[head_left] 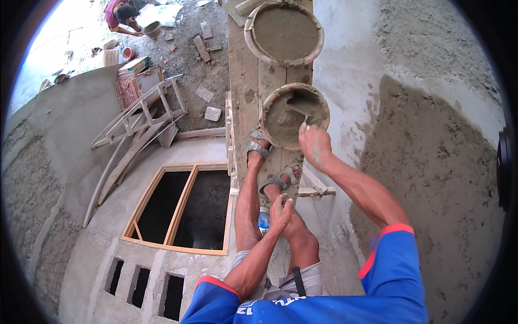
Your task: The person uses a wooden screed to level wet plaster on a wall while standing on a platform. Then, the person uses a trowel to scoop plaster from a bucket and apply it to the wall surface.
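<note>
My right hand (314, 144) is closed round the handle of a trowel (306, 115). The trowel's thin shank reaches into a round bucket (266, 125) of wet grey mortar (283, 120), and its blade is partly sunk there. My left hand (281, 214) hangs near my right knee, holding nothing, with its fingers stretched out and thumb apart. Past the first bucket stands a second bucket (250, 40), nearly full of smooth mortar. Both rest on wooden planks (244, 81), where my sandalled feet also stand.
Wet mortar coats part of the wall (426, 162) on my right. Left and below are a wood-framed opening (167, 237), several small wall holes (139, 286) and a leaning wooden frame (135, 116). A person (121, 16) bends over a bucket (152, 30) at far left.
</note>
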Available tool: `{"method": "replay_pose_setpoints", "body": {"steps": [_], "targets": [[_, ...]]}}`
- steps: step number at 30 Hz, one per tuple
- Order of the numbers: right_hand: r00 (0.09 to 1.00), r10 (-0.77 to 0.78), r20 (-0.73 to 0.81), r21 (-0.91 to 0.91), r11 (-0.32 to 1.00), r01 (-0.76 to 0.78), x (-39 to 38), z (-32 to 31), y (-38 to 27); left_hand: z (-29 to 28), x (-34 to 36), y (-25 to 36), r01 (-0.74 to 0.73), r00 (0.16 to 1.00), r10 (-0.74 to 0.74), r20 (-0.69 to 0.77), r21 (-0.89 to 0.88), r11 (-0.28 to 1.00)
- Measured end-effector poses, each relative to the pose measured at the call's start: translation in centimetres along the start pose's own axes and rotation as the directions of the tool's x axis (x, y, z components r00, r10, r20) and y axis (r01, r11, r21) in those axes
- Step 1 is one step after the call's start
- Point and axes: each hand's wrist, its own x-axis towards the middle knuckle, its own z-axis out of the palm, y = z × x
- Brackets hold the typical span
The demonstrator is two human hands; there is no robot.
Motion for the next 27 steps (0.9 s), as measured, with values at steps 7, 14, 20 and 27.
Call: {"method": "replay_pose_setpoints", "body": {"steps": [7,14,20,27], "targets": [[0.962,0.222,0.16,0.644,0.715,-0.272,2.0,10.7,4.6,2.0,0.9,2.1,-0.035,0.991,0.035,0.129,0.002,0.999],[0.975,0.21,0.07,0.759,0.624,-0.188,-4.1,2.4,0.7,0.7,0.4,-0.1,0.067,0.994,-0.066,0.089,-0.011,0.998],[0.97,0.147,0.195,0.662,0.709,-0.241,0.9,6.2,0.5,1.7,1.0,1.3,0.049,0.993,-0.046,0.109,-0.026,0.998],[0.995,0.072,0.073,0.517,0.85,-0.1,-5.0,-2.5,5.8,1.4,0.9,-0.4,0.053,0.996,-0.053,0.076,-0.002,0.999]]}}
